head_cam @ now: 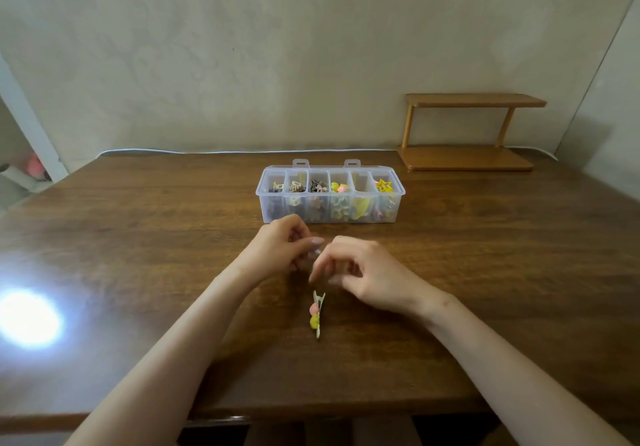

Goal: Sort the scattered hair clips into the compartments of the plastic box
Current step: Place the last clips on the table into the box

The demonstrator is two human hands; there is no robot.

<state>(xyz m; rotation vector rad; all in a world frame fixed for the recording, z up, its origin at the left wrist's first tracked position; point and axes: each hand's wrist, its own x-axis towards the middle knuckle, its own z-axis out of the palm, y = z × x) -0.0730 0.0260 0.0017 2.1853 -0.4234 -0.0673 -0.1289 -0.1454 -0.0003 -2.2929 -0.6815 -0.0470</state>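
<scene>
On the desk [138,237], mid-width: box [330,194], six compartments, most holding clips, no readable writing. Just nearer, left hand [277,249] and right hand [360,272], fingers curled, fingertips almost meeting; grasp unclear. Below them, one clip [317,314] flat on wood. Bare desk either side; shelf [467,133] far right.

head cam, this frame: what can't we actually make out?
- Between the left hand and right hand: fingertips meet and blur, so whether they pinch something small is unclear.
- Box: clips inside are too small and seen through cloudy plastic; counts and types unreadable.
- Clip on the table: seen edge-on, its shape is uncertain.
- Table, left side: lamp glare washes out the surface.
</scene>
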